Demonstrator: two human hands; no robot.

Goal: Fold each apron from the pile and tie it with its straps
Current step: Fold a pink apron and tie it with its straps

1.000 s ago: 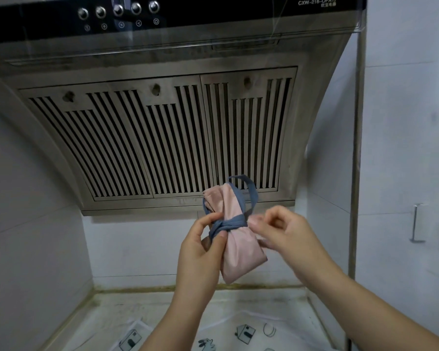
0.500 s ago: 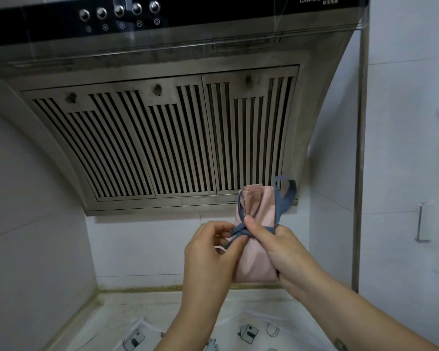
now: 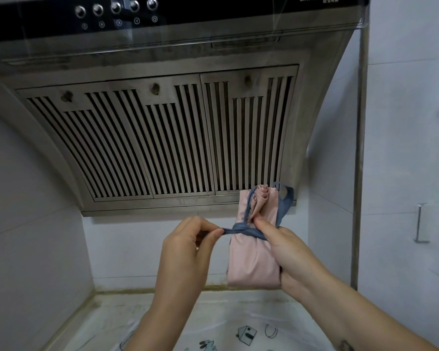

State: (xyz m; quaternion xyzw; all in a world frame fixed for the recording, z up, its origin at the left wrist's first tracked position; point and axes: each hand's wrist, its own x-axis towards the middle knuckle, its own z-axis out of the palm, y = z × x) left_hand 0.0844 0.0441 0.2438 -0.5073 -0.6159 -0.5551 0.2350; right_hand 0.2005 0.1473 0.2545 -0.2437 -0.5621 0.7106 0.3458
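Observation:
A pink apron (image 3: 251, 262) is folded into a narrow upright bundle and held in the air in front of the range hood. Blue straps (image 3: 241, 230) wrap around its middle, and a blue loop sticks up at its top right. My right hand (image 3: 287, 252) grips the bundle from the right, thumb pressed on the strap crossing. My left hand (image 3: 185, 252) pinches one strap end and holds it taut out to the left of the bundle.
A steel range hood (image 3: 162, 143) with slatted filters fills the upper view. Below lies a white printed cloth (image 3: 238, 333) on the counter. Tiled walls close in left and right; a vertical pipe (image 3: 357, 173) runs down the right side.
The bundle moved right and turned upright. My right hand went from pinching the strap to gripping the bundle, and my left hand drew the strap end out to the left.

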